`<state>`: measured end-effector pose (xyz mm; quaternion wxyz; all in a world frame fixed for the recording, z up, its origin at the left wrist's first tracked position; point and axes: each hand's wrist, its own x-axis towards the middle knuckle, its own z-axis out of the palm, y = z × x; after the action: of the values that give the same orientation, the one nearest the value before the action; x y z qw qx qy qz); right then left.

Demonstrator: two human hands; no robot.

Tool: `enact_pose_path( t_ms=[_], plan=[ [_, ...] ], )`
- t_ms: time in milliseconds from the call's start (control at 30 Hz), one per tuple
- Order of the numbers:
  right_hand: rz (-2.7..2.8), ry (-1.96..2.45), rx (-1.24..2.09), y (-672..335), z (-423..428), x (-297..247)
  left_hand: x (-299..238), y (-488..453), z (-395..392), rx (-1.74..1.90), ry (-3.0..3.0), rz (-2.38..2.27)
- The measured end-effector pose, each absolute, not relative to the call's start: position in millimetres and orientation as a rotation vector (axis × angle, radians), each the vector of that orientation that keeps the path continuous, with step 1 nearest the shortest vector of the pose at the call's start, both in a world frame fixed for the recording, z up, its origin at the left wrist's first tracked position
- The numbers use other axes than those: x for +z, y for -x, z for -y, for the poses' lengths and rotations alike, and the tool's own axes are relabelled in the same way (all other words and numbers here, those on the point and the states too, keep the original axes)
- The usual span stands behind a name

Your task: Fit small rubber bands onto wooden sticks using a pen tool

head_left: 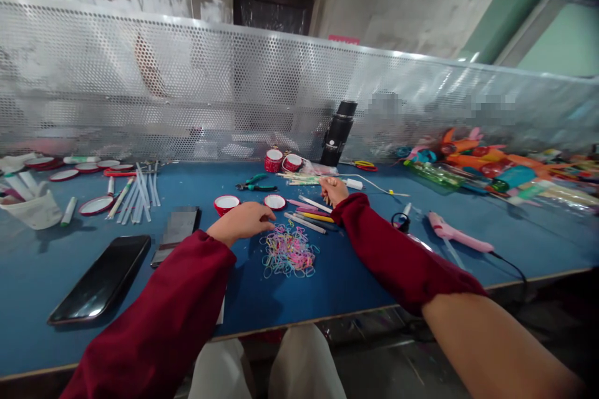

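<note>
My left hand (243, 222) lies on the blue table (327, 280), its fingers together and pointing at a heap of small coloured rubber bands (287, 253). A red-rimmed white lid (274, 201) sits just past its fingertips. Farther back, my right hand (333, 189) is closed over a bundle of thin sticks (309, 179) lying on the table. Several loose coloured sticks (314, 217) lie between the two hands. Both arms wear dark red sleeves.
A black phone (100, 279) and a dark card (176, 232) lie at the left. Red lids (96, 205) and white sticks (138, 194) sit far left. Pliers (256, 184), red tape rolls (282, 161), a black flask (337, 134), a pink glue gun (456, 234) and colourful toys (491, 165) surround them.
</note>
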<state>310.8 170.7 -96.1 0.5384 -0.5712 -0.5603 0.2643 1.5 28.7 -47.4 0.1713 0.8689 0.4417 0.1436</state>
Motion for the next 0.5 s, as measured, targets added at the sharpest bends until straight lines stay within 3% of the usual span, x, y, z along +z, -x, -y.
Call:
enact_pose_path(
  t_ms=[300,500],
  plan=[
    [1.551,1.587,0.45,-305,-171,-91,-39,0,-24,0.567,-2.454,-1.503],
    [2.073,1.624,0.322,-261,-181,-47,-25,4,-21,1.211,-2.103,-1.875]
  ],
)
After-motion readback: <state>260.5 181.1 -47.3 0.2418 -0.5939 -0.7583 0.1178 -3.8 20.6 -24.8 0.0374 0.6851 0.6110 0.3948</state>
